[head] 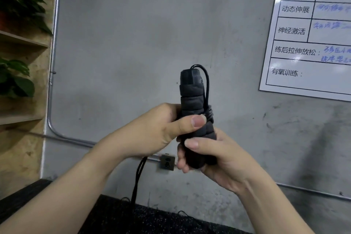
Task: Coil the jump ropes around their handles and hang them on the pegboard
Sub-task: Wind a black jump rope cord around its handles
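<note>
Right hand (214, 159) gripped the bottom of the upright foam handles (195, 112), and the left hand (161, 131) thumb-pinned the first wraps of black cord (208, 113). Loose rope (137, 180) hung toward the floor, so I'd say tight, side-by-side turns were the way to go.

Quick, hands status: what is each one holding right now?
Left hand: grips the upright black foam-covered jump rope handles, thumb pressing the thin black cord.
Right hand: grips the handles' lower end.

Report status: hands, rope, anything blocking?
Left hand and right hand both grip the upright handles. A few rope turns wrapped; the rest hangs to the floor. Pegboard not in view. Nothing blocking.
</note>
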`<state>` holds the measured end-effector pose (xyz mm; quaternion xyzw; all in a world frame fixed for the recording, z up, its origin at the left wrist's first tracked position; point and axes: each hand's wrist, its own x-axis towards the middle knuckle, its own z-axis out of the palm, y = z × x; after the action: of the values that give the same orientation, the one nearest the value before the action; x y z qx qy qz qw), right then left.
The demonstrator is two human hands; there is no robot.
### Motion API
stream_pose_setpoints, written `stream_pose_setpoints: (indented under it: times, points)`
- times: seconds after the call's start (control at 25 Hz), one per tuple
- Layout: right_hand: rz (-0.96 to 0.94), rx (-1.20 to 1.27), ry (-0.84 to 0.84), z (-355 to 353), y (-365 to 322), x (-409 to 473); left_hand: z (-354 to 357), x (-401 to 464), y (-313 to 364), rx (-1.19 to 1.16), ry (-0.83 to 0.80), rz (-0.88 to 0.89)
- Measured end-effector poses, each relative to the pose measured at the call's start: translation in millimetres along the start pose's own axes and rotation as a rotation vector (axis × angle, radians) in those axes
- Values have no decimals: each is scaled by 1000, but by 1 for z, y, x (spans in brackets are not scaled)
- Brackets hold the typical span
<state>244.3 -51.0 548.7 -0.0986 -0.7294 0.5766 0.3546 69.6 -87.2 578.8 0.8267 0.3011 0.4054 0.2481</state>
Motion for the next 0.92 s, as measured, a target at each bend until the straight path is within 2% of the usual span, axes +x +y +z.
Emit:
stream_pose_setpoints:
  times: [0.08, 0.16, 0.24, 0.32, 0.48, 0.72, 0.84, 0.92]
  points:
    - [-71, -119, 73, -6, 0, 1, -9, 9, -1, 164, 65, -78]
    - [-152, -241, 138, -13, 0, 1, -16, 10, -10, 364, 243, -151]
    - [-186, -300, 180, -17, 3, 1, -8, 5, -19, 379, 388, -136]
    - [-195, -320, 228, -19, 7, 3, 3, 2, -22, 361, 423, -109]
    - [-209, -443, 337, -24, 9, 6, 13, 2, -28, 510, 439, -36]
    - [-175, -460, 387, -17, 26, 8, 14, -5, -33, 586, 406, -105]
    - [-128, -358, 350, -11, 35, 6, 17, -6, -36, 556, 386, -121]
    - [-126, -373, 372, -9, 38, 3, 17, -5, -41, 449, 342, -119]
